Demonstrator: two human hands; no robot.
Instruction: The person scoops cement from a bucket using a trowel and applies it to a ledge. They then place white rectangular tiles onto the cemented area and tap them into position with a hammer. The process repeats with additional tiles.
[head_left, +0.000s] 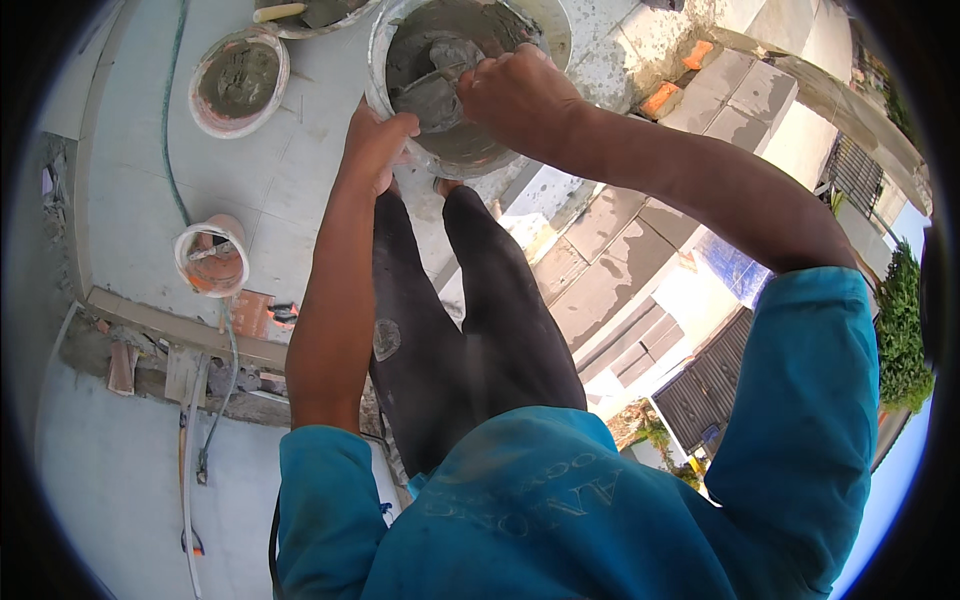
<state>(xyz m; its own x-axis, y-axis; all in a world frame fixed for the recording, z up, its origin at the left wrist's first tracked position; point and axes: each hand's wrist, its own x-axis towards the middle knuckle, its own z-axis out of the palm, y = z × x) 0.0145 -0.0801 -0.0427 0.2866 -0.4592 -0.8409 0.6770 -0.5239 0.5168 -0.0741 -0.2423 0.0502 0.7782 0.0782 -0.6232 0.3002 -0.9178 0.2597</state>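
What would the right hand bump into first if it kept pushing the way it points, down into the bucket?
Most likely the wet grey mortar in the bucket. The right hand reaches over the rim, gripping a mortar-smeared tool already in the mix. Depth is hard to judge here.

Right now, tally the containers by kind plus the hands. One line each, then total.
Large mortar bucket, gripped at the rim by left hand, right hand inside on a trowel: 1
Mortar pail: 1
Small orange-and-white pail: 1
Pan, partly cut off at top: 1
Hands: 2
Total: 6
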